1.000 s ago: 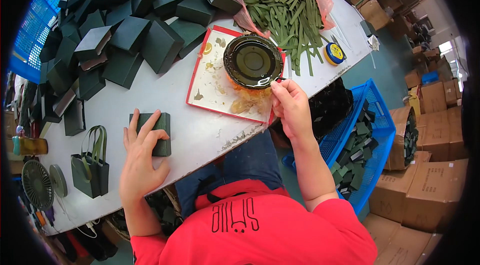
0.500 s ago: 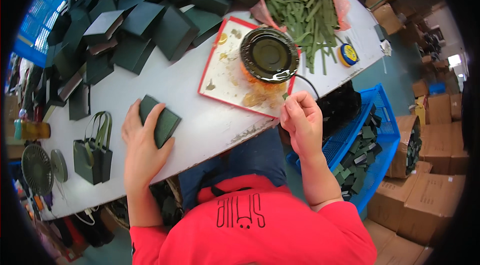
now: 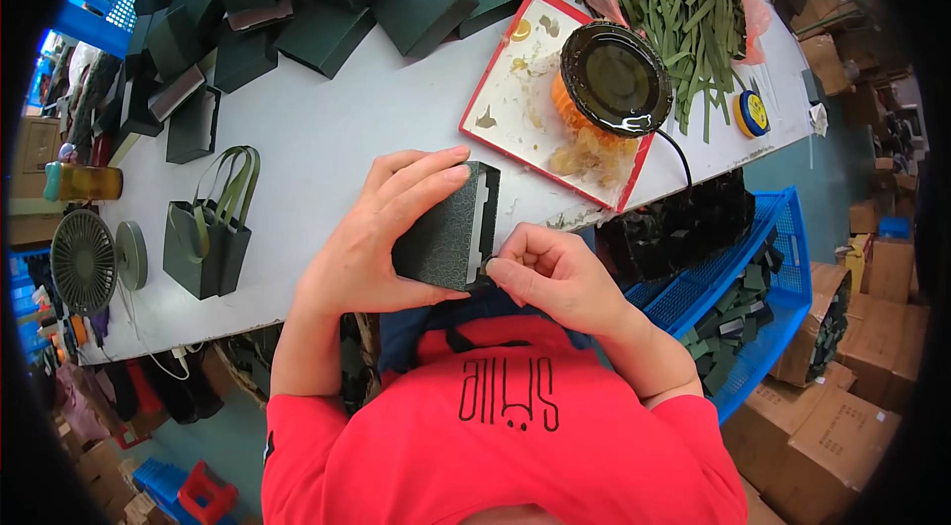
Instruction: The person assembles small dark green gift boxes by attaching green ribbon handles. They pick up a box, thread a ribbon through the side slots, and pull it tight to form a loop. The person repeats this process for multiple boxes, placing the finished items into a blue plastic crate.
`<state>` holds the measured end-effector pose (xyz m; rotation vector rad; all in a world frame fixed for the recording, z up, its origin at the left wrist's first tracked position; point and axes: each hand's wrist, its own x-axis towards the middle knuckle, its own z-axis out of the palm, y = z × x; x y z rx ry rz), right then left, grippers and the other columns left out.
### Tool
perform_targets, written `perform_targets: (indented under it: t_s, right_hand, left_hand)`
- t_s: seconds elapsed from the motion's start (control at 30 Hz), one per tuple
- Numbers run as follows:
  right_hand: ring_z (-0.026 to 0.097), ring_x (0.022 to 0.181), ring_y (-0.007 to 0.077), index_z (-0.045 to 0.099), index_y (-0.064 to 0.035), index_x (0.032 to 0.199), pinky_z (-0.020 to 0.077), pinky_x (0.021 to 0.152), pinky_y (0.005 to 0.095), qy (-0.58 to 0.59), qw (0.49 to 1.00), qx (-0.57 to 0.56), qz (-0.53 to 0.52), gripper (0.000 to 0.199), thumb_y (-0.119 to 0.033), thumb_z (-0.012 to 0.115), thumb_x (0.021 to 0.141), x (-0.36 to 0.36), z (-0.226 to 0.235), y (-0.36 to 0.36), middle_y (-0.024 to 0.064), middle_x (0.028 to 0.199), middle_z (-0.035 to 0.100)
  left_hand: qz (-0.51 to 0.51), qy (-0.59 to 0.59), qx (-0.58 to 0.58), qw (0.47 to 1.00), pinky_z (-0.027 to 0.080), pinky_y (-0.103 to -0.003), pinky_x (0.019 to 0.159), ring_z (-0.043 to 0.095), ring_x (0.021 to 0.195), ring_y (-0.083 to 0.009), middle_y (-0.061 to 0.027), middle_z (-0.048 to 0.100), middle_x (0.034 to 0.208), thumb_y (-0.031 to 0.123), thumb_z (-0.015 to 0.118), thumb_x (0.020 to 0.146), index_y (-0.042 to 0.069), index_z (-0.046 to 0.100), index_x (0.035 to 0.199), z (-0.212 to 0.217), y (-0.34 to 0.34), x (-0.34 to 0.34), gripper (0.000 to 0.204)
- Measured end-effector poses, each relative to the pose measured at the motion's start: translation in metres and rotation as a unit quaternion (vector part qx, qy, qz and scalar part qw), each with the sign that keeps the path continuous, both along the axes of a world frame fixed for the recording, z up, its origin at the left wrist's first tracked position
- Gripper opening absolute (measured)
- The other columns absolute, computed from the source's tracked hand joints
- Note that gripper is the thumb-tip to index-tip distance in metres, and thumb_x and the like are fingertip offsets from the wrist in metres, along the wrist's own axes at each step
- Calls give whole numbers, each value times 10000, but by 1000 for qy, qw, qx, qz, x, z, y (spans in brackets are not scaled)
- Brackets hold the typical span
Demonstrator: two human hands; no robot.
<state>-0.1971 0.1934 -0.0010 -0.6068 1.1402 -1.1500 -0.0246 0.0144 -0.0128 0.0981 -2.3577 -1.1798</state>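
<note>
My left hand [image 3: 381, 233] grips a dark green textured box [image 3: 441, 233] near the table's front edge. Its open side, with a pale inner edge, faces right. At that side's lower corner, my right hand [image 3: 550, 277] has thumb and index finger pinched on a small dark green piece [image 3: 487, 265], mostly covered by the fingertips. Beyond the hands, a black round pot [image 3: 616, 79] of glossy brownish liquid stands on an orange base, over a red-rimmed white tray [image 3: 487, 121] spotted with dried amber residue. A small green bag [image 3: 205, 253] with ribbon handles stands at the left.
Many dark green boxes [image 3: 421, 5] are heaped at the back left. A pink plastic bag [image 3: 758, 25] spills green ribbon strips [image 3: 684, 15]. A blue-and-yellow round tin [image 3: 751, 114] sits right of it. A fan [image 3: 84, 262] stands left; a blue crate [image 3: 783, 307] of green pieces lies right.
My left hand has lifted the box off the table and brought it right, toward me. My right hand has come from beside the tray to the box's edge with the small piece.
</note>
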Motion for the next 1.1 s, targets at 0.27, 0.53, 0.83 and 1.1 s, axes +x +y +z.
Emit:
perform_targets:
  t_s: [0.27,0.53,0.83,1.1]
  right_hand:
    - [463,686,6,573,-41,880,377,595,212,35,999,20,3,214,-181,686,997,2,0,-2,-62,758,543]
    - [446,660,53,561,-10,768,394,587,271,116,992,24,47,288,-189,678,960,0,-3,-6,-23,686,524]
    - [544,686,87,652,17,1004,466,629,282,170,975,91,110,192,-171,655,968,-10,11,-12,40,787,651]
    - [632,724,146,696,16,975,507,692,272,307,903,-190,-233,166,-105,591,1018,-14,-8,19,69,829,683]
  left_hand:
    - [-16,-2,5,1000,455,-477,1053,501,1263,-388,-133,527,1496,190,942,551,96,523,1444,8,0,-2,990]
    - [-32,-27,-28,999,439,-493,1055,500,1251,-402,-126,532,1490,193,914,568,108,579,1395,14,1,-2,896]
    - [-3,-36,-115,993,443,-489,1030,515,1233,-393,-138,536,1479,166,904,578,121,567,1386,18,4,-5,876]
    - [50,-1,-114,992,428,-501,1053,502,1280,-418,-205,510,1498,184,944,559,111,453,1489,14,-3,-2,1054]
